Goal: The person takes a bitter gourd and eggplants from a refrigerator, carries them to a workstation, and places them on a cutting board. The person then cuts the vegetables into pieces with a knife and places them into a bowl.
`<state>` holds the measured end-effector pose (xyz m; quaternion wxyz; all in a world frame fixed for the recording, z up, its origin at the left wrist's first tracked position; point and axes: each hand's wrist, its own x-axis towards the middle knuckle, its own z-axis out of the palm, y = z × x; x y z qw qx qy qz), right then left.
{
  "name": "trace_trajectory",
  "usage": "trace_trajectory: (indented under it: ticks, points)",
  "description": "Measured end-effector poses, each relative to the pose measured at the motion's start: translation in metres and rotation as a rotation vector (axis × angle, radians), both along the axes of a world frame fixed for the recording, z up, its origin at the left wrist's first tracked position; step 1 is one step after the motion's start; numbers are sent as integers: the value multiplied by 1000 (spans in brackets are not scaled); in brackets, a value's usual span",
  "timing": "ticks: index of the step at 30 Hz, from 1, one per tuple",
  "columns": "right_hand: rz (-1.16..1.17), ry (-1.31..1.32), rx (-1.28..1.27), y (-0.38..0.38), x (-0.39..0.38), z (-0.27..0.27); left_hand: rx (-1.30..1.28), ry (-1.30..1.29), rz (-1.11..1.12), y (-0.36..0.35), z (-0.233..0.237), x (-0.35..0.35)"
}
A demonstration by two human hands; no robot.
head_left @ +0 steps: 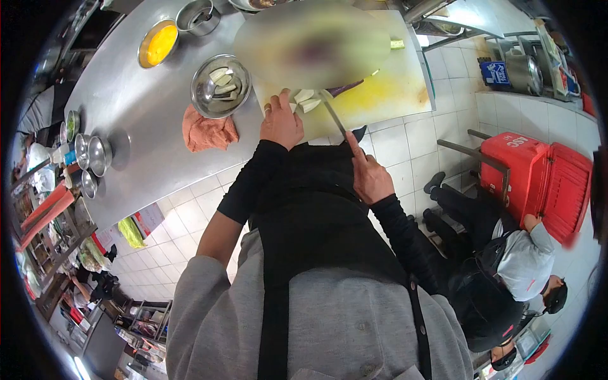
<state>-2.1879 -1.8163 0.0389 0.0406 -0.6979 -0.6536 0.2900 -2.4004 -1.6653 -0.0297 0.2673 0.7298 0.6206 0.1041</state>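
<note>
My right hand (372,177) is closed round the handle of a knife (334,115), its blade pointing up and left across the cutting board (405,95). Pale cut eggplant pieces (308,102) lie by the blade's tip. At the board's left edge my left hand (282,120) has its fingers bent around a pale piece, partly hidden by the fingers. A purple eggplant (347,87) shows just beyond the knife, partly lost in a large blur over the board. Left of my left hand, a metal bowl (197,95) holds more pale pieces.
An orange cloth (209,128) lies on the steel table (145,152) beside the bowl. Farther back stand a bowl of yellow liquid (158,44) and a metal pot (198,18). On the right, people in dark clothing (475,215) are near a red bin (516,164).
</note>
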Motion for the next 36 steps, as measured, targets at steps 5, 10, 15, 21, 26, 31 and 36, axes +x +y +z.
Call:
trace_trajectory:
  ticks: [5,10,15,21,26,31,36]
  points:
    - [-129,471,33,-12,15,-45,21,-260,-89,0,-18,7]
    - [-213,716,-390,6,12,-17,100,-274,-22,1,-18,6]
    - [72,729,19,44,-18,5,353,-147,131,19,32,-53]
    - [28,399,150,54,-23,41,593,295,169,71,50,-92]
    - [-250,307,252,17,26,38,197,-244,-228,63,-5,17]
    - [-292,215,270,4,47,28,216,147,-438,55,-17,94]
    - [-184,174,239,-1,34,7,468,-99,-513,54,-23,12]
